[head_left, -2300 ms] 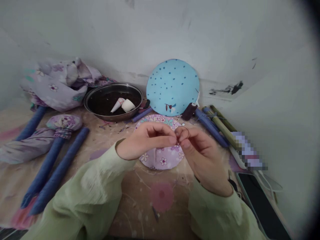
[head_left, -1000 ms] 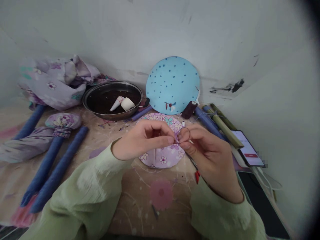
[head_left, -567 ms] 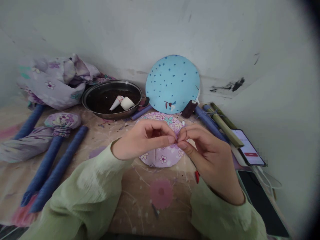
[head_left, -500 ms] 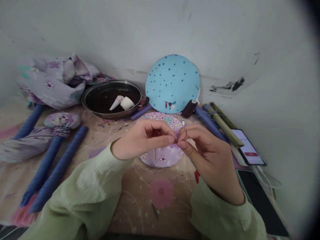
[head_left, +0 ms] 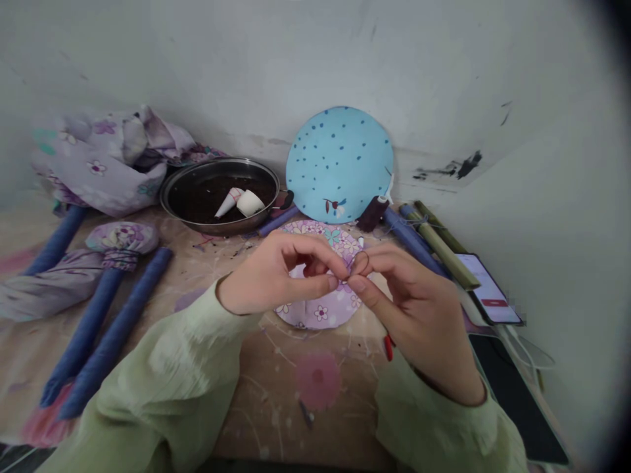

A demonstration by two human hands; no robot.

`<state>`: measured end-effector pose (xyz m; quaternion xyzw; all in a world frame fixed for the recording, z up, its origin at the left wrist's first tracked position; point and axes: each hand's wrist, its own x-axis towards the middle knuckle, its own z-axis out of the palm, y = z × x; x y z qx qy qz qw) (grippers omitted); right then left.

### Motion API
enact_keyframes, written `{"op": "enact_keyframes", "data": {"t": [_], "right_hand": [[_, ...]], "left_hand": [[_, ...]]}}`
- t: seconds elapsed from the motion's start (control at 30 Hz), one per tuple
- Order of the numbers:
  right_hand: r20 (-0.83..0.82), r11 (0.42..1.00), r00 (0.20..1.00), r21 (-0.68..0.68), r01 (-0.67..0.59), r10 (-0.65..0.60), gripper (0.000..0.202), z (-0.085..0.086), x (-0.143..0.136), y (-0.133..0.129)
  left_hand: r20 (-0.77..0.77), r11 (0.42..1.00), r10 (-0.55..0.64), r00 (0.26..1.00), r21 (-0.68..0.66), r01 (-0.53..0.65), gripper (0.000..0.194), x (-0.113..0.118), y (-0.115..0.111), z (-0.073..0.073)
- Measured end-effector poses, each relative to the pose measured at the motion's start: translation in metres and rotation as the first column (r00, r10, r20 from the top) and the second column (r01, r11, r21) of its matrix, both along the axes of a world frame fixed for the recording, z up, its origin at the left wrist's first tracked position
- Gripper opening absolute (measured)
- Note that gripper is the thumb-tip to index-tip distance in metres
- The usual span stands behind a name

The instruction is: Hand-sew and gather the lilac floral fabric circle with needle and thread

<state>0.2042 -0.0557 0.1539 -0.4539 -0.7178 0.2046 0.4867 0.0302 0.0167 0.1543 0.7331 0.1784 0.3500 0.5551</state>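
Observation:
My left hand point(head_left: 280, 272) and my right hand point(head_left: 419, 312) meet fingertip to fingertip above a round lilac floral cloth piece point(head_left: 320, 312). Between the right thumb and index finger a thin dark thread point(head_left: 363, 257) is pinched, curling up in a small loop. The left thumb and index finger are close together at the same spot, on a thin strand of the thread; a needle, if there is one, is too small to make out. Behind the hands leans a round light-blue dotted piece point(head_left: 340, 164), with a dark thread spool point(head_left: 373, 213) beside it.
A metal pan point(head_left: 170, 220) holds a white cone and a white roll. Left of it lie blue wrapped tubes point(head_left: 123, 328) and bundled floral cloth point(head_left: 98, 164). To the right are green tubes point(head_left: 446, 246), a lit phone point(head_left: 493, 295), a dark phone point(head_left: 517, 401) and a cable.
My left thumb has drawn back slightly from the right fingertips and parted a little from the index finger. The right hand keeps its pinch, and the surroundings stay put.

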Motion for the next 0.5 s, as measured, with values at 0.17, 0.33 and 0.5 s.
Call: {"op": "enact_keyframes", "data": {"t": [0.17,0.33,0.5], "right_hand": [[0.000,1.000,1.000,0.009,-0.001,0.001,0.009,0.0005,-0.0012,0.0011],[0.016,1.000,1.000,-0.004,0.008,-0.008,0.008,-0.0002,0.0002,0.0014],[0.016,1.000,1.000,-0.008,0.005,-0.005,0.008,-0.0013,0.0008,0.0010]], "left_hand": [[-0.013,0.998,0.029,0.999,0.059,-0.028,0.006,0.0002,0.0000,0.0000],[-0.050,0.979,0.055,0.997,0.200,-0.044,0.005,-0.0031,0.0008,0.0011],[-0.027,0.958,0.068,0.997,0.280,-0.058,0.006,-0.0027,0.0007,0.0012]]}}
